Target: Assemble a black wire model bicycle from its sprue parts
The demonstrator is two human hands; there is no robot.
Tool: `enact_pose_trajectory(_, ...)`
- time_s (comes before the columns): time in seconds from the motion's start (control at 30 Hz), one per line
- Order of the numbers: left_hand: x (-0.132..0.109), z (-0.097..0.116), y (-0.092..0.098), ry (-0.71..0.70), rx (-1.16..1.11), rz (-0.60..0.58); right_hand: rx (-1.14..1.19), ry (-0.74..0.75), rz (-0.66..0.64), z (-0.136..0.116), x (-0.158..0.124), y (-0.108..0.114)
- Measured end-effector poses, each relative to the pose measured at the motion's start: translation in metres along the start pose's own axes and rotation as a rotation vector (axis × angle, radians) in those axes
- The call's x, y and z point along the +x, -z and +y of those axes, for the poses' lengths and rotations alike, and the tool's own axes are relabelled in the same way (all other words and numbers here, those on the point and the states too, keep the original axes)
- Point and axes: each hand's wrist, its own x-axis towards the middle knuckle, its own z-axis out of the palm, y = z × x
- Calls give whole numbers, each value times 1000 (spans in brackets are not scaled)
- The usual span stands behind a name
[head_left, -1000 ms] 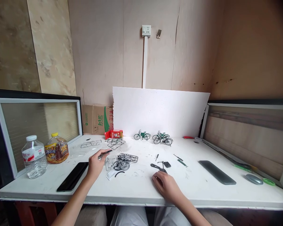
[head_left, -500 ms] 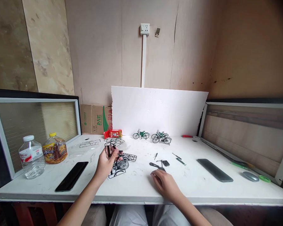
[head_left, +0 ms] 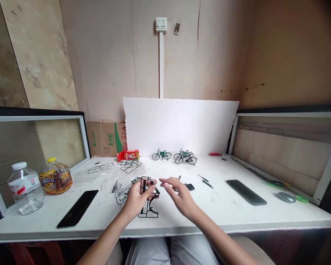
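Observation:
My left hand [head_left: 139,198] is closed on a black plastic parts frame [head_left: 148,216], thumb on top, holding it upright over the table near the front. Thin bars and curved parts of the frame show around the fingers. My right hand [head_left: 179,195] is just to the right of it, fingers stretched out and pointing at the frame, with a small gap between. I see nothing in its fingers. Behind the left hand lie more parts frames, a grey one [head_left: 121,196] among them. A small black square piece [head_left: 190,187] lies beyond the right hand, which covers part of the things there.
Several small model bicycles [head_left: 161,154] stand before the white board [head_left: 179,127]. A phone [head_left: 77,208], water bottle [head_left: 26,189] and tea bottle [head_left: 56,176] are at left. Tweezer-like tools [head_left: 207,183], a dark slab [head_left: 246,192] and a mouse [head_left: 286,197] are at right.
My left hand has moved right with the black parts frame, away from the other frames. My right hand has lifted from beside the black tool and moved left and up towards it.

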Motion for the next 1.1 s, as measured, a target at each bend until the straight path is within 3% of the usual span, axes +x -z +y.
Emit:
enact_pose_trajectory(0.2,21,-2,-18,-44,-10,-19,440,-228,-191,28,23,-4)
enact_pose_trajectory(0.33,31,4,-26,-65,47,-126,770,-443,-212,46,17,-2)
enact_pose_trajectory(0.53,40,17,-40,-130,58,-247,1012,-537,-192,57,14,14)
enact_pose_trajectory(0.67,37,13,-45,-137,1,-310,1062,-563,-208,60,3,16)
enact_pose_trajectory(0.83,27,14,-34,-94,-41,-384,1046,-546,-222,54,-5,7)
enact_pose_trajectory(1.1,24,25,-20,-69,37,-341,660,-332,-84,37,0,2)
